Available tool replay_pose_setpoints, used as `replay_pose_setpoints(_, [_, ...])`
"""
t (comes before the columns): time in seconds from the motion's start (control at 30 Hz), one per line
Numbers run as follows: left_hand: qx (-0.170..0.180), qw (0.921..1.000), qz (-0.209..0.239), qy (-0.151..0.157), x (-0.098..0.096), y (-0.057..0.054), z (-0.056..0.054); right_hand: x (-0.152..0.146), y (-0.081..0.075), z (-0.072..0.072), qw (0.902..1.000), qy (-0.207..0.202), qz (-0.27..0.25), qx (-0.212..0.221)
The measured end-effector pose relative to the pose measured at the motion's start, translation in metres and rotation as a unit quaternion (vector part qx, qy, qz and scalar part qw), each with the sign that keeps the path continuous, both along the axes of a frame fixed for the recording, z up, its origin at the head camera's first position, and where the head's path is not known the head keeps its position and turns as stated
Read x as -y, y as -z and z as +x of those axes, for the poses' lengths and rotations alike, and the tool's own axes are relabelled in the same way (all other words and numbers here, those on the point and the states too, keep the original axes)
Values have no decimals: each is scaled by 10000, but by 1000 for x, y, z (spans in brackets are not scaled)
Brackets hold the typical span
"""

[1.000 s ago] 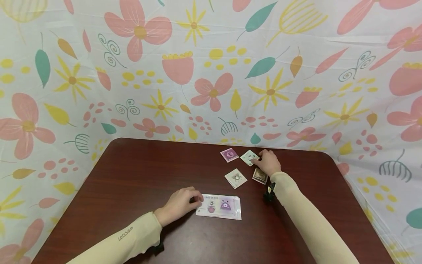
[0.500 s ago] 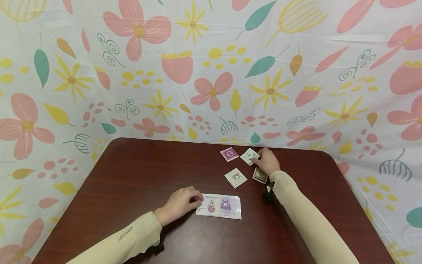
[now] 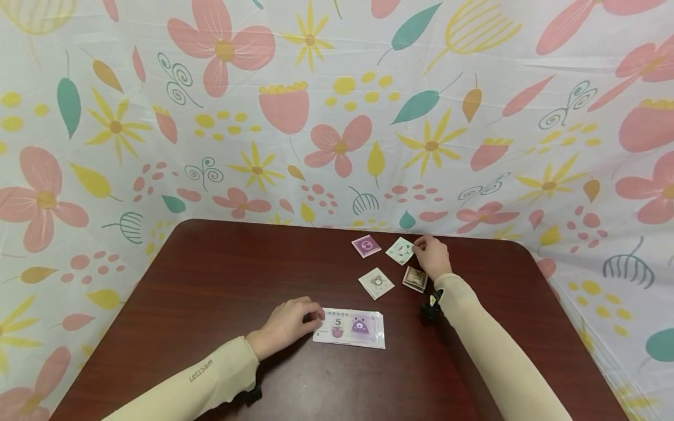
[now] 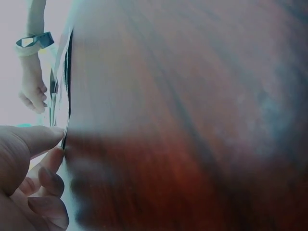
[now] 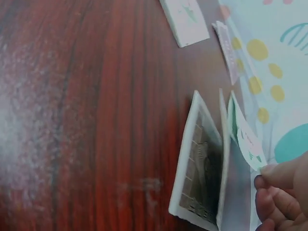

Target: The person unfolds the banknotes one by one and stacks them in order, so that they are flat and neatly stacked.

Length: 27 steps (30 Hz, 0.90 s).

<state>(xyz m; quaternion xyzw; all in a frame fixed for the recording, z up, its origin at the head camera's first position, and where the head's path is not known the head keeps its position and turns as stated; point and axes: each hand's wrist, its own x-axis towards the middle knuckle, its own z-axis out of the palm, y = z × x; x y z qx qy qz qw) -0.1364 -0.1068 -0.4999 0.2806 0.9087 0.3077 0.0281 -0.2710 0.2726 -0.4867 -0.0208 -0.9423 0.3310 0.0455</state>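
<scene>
My left hand (image 3: 288,325) pinches the left edge of a small stack of purple-and-white play banknotes (image 3: 360,328), the top one marked 5. In the left wrist view, thumb and fingertips meet at the edge of the banknotes (image 4: 66,91). At the back right, my right hand (image 3: 434,257) holds the right corner of a pale green paper square (image 3: 400,250). The right wrist view shows the thumb at the tip of this green square (image 5: 248,144), which looks tilted up there. Just in front of that hand lies a brown folded paper square (image 3: 415,279).
A purple paper square (image 3: 366,246) lies left of the green one, near the patterned cloth backdrop (image 3: 337,117). A white square with a bear picture (image 3: 376,283) lies nearer the banknotes. Everything rests on a dark red-brown wooden table (image 3: 237,269).
The right hand's fingers have drawn back slightly right, from over the green square to its right corner, and the square has shifted a little right. The left hand and banknotes stay put.
</scene>
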Motion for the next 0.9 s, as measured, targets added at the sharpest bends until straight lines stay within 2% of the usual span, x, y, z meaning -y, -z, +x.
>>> replay_pose_setpoints(0.3, [-104,9999,-47,-38,-1,2,0,-4,-9,10,9988,193,-381,-242])
replay_pose_setpoints(0.53, [-252,9996,-67,-101,-2,2,1,-6,-15,20,9971,230,-722,-101])
replay_pose_setpoints(0.7, [-311,9994,-124,-101,-2,3,1,-4,-20,31,9962,85,-867,-68])
replay_pose_setpoints(0.9, [-329,9993,-146,-81,-3,3,2,4,-24,44,9964,-151,-775,-300])
